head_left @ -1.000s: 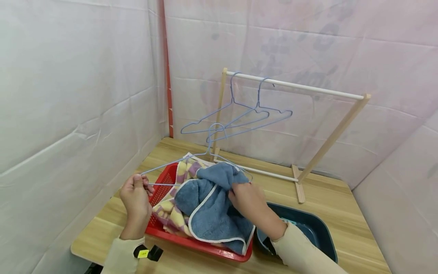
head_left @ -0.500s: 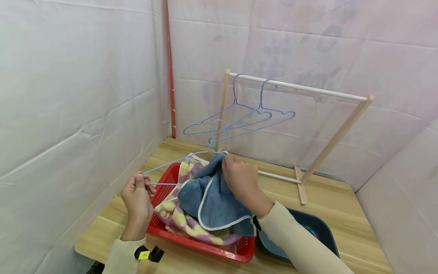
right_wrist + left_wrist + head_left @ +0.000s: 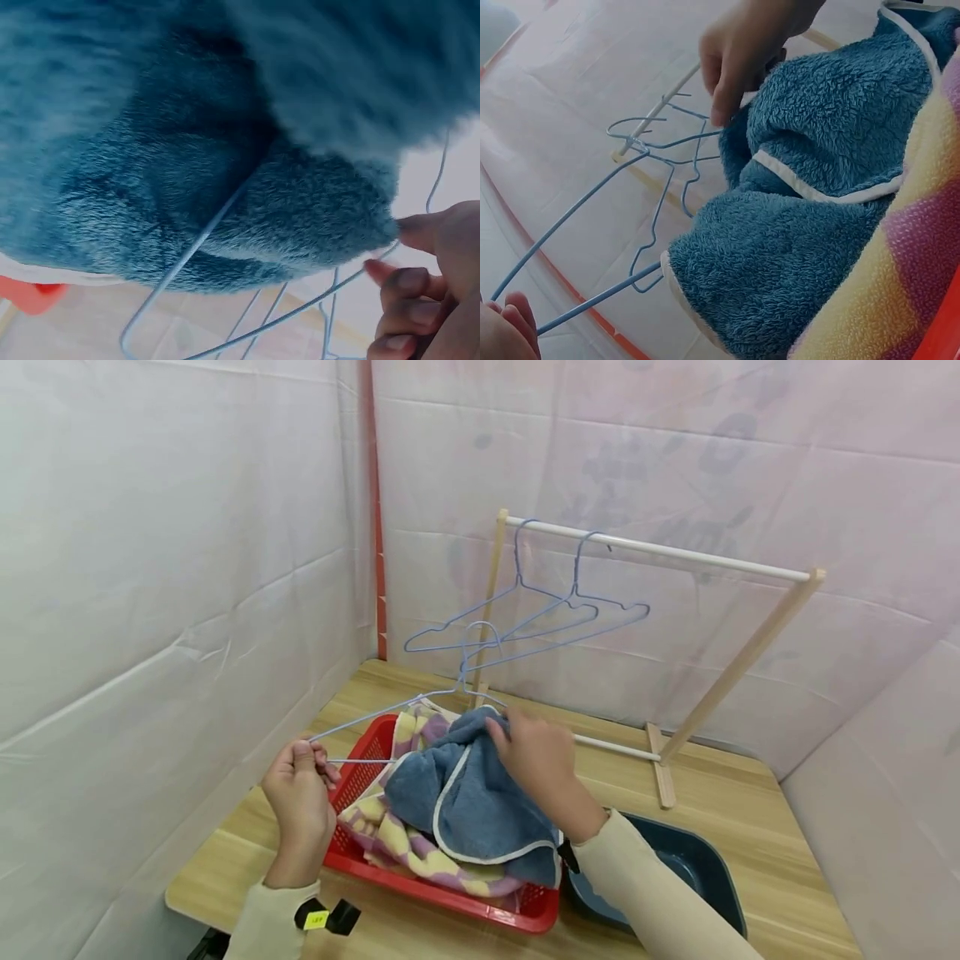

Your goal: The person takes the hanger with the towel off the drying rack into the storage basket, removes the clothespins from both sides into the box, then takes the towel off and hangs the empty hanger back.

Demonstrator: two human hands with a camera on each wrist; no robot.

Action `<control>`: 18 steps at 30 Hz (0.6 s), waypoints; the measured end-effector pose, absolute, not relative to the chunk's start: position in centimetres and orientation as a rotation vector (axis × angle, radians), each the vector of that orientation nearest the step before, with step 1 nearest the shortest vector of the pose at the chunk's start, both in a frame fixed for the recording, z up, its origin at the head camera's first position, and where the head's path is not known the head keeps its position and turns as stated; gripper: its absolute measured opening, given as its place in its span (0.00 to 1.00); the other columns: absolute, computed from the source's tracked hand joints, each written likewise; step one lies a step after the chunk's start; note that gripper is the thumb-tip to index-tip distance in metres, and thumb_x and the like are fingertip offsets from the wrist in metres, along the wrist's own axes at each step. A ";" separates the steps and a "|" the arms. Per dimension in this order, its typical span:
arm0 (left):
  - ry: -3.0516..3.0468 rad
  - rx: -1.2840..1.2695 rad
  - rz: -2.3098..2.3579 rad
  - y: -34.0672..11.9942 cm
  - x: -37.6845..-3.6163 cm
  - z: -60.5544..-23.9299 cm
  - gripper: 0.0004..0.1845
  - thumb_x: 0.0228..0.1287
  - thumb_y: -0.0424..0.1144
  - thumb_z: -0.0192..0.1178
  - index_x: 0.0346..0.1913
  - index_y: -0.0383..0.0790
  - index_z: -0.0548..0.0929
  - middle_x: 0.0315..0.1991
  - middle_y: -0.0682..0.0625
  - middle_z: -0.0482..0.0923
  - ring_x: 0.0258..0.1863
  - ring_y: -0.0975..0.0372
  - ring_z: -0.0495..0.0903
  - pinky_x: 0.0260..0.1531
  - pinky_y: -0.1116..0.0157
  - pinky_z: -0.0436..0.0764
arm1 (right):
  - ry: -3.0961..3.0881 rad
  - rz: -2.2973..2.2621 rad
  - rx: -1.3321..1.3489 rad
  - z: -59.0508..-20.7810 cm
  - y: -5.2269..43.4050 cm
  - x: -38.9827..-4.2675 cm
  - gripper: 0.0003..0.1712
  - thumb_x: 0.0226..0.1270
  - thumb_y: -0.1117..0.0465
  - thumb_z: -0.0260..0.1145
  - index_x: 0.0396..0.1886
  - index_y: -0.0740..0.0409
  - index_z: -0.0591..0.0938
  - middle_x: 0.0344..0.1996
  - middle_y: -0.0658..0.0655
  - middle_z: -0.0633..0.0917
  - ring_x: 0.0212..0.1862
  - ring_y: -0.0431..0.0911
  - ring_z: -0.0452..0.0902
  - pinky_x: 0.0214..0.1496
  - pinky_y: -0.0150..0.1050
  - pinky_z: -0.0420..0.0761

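Observation:
My left hand (image 3: 300,793) grips the left end of a blue wire hanger (image 3: 382,713), which is held with its hook up. A fluffy blue towel (image 3: 491,814) with white edging is draped over the hanger's bottom wire. My right hand (image 3: 542,760) pinches the towel's upper edge by the hanger's right shoulder. In the right wrist view, thumb and fingertips (image 3: 420,229) meet at the towel's edge beside the wire (image 3: 300,307). The hanger's right end is hidden behind towel and hand in the head view. Beneath lies a yellow-and-purple towel (image 3: 420,864).
The patterned towel lies in a red plastic basket (image 3: 442,903). A dark blue basin (image 3: 701,868) stands to its right, partly behind my right sleeve. Behind them is a wooden rack (image 3: 738,664) with a white rail (image 3: 675,550), where two blue hangers (image 3: 577,592) hang.
My right hand has risen toward the hanger's shoulder with the towel's edge, then dropped slightly. The blue towel's lower edge has lifted off the basket's front. My left hand stays in place.

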State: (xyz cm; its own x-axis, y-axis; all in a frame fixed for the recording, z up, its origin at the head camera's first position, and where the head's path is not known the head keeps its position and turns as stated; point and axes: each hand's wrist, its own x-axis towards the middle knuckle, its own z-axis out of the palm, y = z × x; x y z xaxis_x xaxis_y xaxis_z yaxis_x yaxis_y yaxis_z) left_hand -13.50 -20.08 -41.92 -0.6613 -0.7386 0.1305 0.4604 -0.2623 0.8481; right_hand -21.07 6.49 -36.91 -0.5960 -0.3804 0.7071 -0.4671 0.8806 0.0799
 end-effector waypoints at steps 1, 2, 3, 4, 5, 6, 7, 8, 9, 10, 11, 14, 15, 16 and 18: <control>-1.198 0.377 -1.991 -20.1 -13.5 -41.9 0.16 0.77 0.40 0.52 0.29 0.36 0.78 0.19 0.52 0.73 0.11 0.67 0.72 0.11 0.74 0.71 | -2.287 0.151 0.597 -37.1 6.7 -20.9 0.21 0.68 0.47 0.70 0.20 0.53 0.79 0.07 0.50 0.65 0.10 0.42 0.51 0.15 0.34 0.43; -1.195 0.379 -1.992 -20.1 -13.6 -41.8 0.16 0.77 0.40 0.52 0.29 0.36 0.78 0.19 0.52 0.73 0.11 0.67 0.72 0.11 0.74 0.71 | -2.291 0.161 0.597 -37.4 6.8 -20.7 0.22 0.69 0.47 0.69 0.18 0.52 0.77 0.07 0.49 0.65 0.10 0.42 0.52 0.14 0.34 0.43; -1.192 0.382 -1.992 -20.1 -13.6 -41.8 0.16 0.77 0.40 0.52 0.29 0.36 0.78 0.20 0.52 0.72 0.11 0.67 0.72 0.11 0.74 0.71 | -2.285 0.176 0.612 -37.6 6.9 -20.5 0.23 0.69 0.48 0.69 0.16 0.50 0.76 0.07 0.49 0.65 0.09 0.42 0.53 0.14 0.34 0.44; -1.190 0.384 -1.994 -20.1 -13.6 -41.7 0.16 0.77 0.40 0.52 0.29 0.36 0.78 0.20 0.52 0.72 0.11 0.67 0.72 0.11 0.74 0.72 | -2.273 0.189 0.639 -37.9 7.0 -20.3 0.24 0.70 0.49 0.68 0.15 0.49 0.74 0.07 0.48 0.66 0.09 0.41 0.54 0.13 0.34 0.45; -1.187 0.388 -1.996 -20.1 -13.7 -41.7 0.16 0.77 0.40 0.52 0.29 0.36 0.78 0.20 0.52 0.72 0.11 0.67 0.72 0.11 0.74 0.72 | -2.255 0.191 0.678 -38.1 6.9 -20.0 0.24 0.70 0.50 0.68 0.14 0.49 0.74 0.08 0.48 0.68 0.09 0.42 0.56 0.12 0.35 0.47; -1.185 0.394 -1.998 -20.0 -13.7 -41.6 0.16 0.77 0.40 0.52 0.29 0.36 0.77 0.20 0.52 0.72 0.11 0.67 0.71 0.11 0.74 0.72 | -2.242 0.197 0.730 -38.4 6.8 -19.7 0.22 0.70 0.51 0.68 0.15 0.49 0.75 0.09 0.48 0.72 0.10 0.41 0.60 0.12 0.34 0.50; -1.180 0.397 -2.001 -20.0 -13.7 -41.5 0.16 0.77 0.39 0.52 0.30 0.35 0.77 0.20 0.51 0.72 0.10 0.67 0.71 0.11 0.73 0.72 | -2.237 0.199 0.782 -38.6 6.6 -19.5 0.20 0.70 0.52 0.68 0.17 0.49 0.77 0.12 0.48 0.75 0.11 0.41 0.64 0.11 0.33 0.53; -1.182 0.404 -2.001 -19.9 -13.7 -41.5 0.16 0.77 0.39 0.52 0.30 0.34 0.77 0.20 0.52 0.72 0.10 0.67 0.71 0.11 0.74 0.72 | -2.238 0.199 0.830 -38.7 6.4 -19.2 0.17 0.70 0.52 0.68 0.20 0.49 0.79 0.14 0.48 0.78 0.12 0.41 0.66 0.11 0.33 0.55; -1.187 0.407 -1.999 -19.8 -13.8 -41.4 0.16 0.78 0.39 0.51 0.30 0.34 0.77 0.20 0.52 0.72 0.10 0.67 0.71 0.11 0.74 0.72 | -2.250 0.190 0.860 -38.8 6.1 -19.0 0.16 0.70 0.52 0.68 0.22 0.49 0.80 0.15 0.48 0.79 0.12 0.41 0.68 0.11 0.33 0.56; -1.191 0.410 -1.998 -19.8 -13.8 -41.4 0.16 0.78 0.39 0.51 0.30 0.34 0.77 0.20 0.51 0.72 0.10 0.68 0.71 0.11 0.74 0.72 | -2.274 0.173 0.869 -38.8 5.8 -18.9 0.15 0.69 0.51 0.68 0.23 0.50 0.81 0.16 0.49 0.80 0.13 0.42 0.68 0.12 0.33 0.56; -1.194 0.411 -1.996 -19.7 -13.8 -41.3 0.16 0.78 0.38 0.51 0.30 0.34 0.78 0.20 0.51 0.73 0.10 0.68 0.71 0.11 0.74 0.72 | -2.306 0.147 0.858 -38.8 5.5 -18.8 0.16 0.69 0.50 0.68 0.23 0.50 0.80 0.16 0.49 0.79 0.13 0.43 0.68 0.11 0.33 0.56; -1.210 0.408 -1.986 -19.4 -13.8 -41.3 0.16 0.78 0.38 0.51 0.29 0.36 0.78 0.19 0.52 0.73 0.10 0.68 0.72 0.10 0.74 0.72 | -2.456 0.071 0.736 -38.4 4.8 -18.8 0.27 0.70 0.45 0.67 0.13 0.50 0.73 0.09 0.49 0.68 0.10 0.44 0.59 0.13 0.35 0.48; -1.212 0.405 -1.983 -19.3 -13.8 -41.3 0.16 0.78 0.37 0.51 0.29 0.36 0.78 0.19 0.52 0.73 0.10 0.68 0.72 0.10 0.74 0.72 | -2.505 0.050 0.685 -38.1 4.6 -18.9 0.31 0.69 0.44 0.67 0.10 0.50 0.70 0.08 0.49 0.64 0.10 0.44 0.56 0.14 0.36 0.45; -1.213 0.404 -1.981 -19.2 -13.8 -41.2 0.16 0.78 0.37 0.51 0.28 0.37 0.78 0.19 0.52 0.73 0.10 0.68 0.71 0.10 0.74 0.71 | -2.550 0.032 0.647 -37.9 4.4 -19.0 0.33 0.70 0.42 0.66 0.08 0.50 0.67 0.07 0.49 0.60 0.11 0.45 0.54 0.15 0.37 0.44; -1.215 0.406 -1.978 -19.1 -13.8 -41.2 0.16 0.78 0.37 0.50 0.28 0.37 0.78 0.19 0.52 0.73 0.09 0.68 0.71 0.09 0.74 0.71 | -2.638 0.009 0.612 -37.4 4.1 -19.1 0.37 0.70 0.41 0.66 0.05 0.49 0.62 0.07 0.48 0.55 0.11 0.44 0.52 0.16 0.38 0.44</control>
State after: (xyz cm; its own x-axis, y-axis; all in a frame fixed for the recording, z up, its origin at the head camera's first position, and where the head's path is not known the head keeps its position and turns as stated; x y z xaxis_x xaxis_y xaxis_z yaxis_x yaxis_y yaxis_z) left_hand -13.76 -19.11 -41.18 -0.6565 -0.7451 0.1179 0.4421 -0.2534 0.8605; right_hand -19.11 4.14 -37.43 -0.8103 -0.4182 0.4105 -0.4210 0.9027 0.0884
